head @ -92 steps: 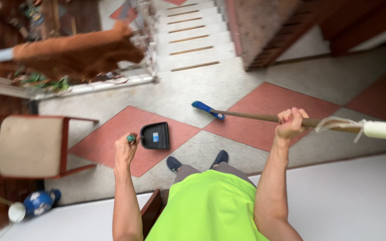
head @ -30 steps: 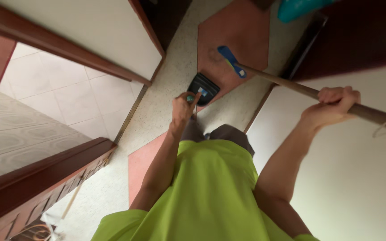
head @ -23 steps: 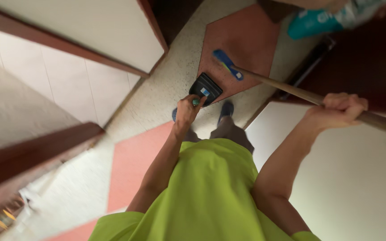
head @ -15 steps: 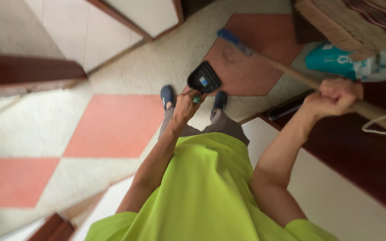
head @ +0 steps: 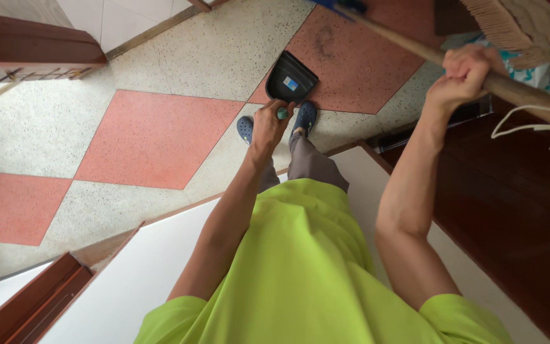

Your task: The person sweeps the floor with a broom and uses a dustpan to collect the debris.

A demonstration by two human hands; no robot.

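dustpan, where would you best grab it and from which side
By the green-tipped handle, from above, probably: it stands up from the black dustpan, whose pan hangs low by the floor. The left hand already wraps it that way; the right hand grips the broom stick.

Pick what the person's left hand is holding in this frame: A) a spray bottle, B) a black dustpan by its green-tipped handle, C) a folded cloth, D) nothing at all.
B: the left hand is closed around the green-tipped handle of the black dustpan, which hangs over the floor just ahead of the blue shoes.
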